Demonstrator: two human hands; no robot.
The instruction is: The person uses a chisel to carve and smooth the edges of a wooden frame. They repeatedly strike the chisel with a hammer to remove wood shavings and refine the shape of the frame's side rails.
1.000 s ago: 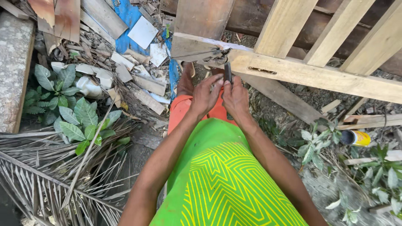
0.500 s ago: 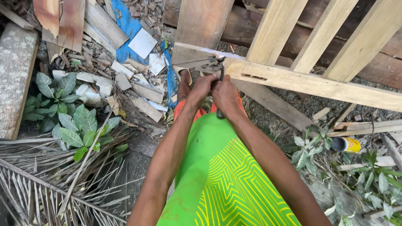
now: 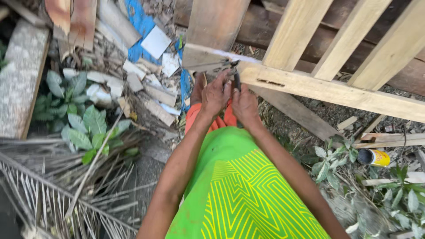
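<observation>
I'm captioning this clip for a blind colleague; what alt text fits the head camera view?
Seen from above, a person's left hand and right hand meet at the end of a pale wooden rail of a slatted frame, gripping a small dark tool. Scrap boards, leafy plants and a yellow can lie around.

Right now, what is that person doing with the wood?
A person in green-and-yellow clothing works at the end of a pale wooden rail of a slatted frame. The left hand presses at the rail's end, and the right hand holds a thin dark tool upright there; what kind of tool is unclear. Scrap boards and leafy plants lie on the ground nearby, plus a yellow can.
</observation>
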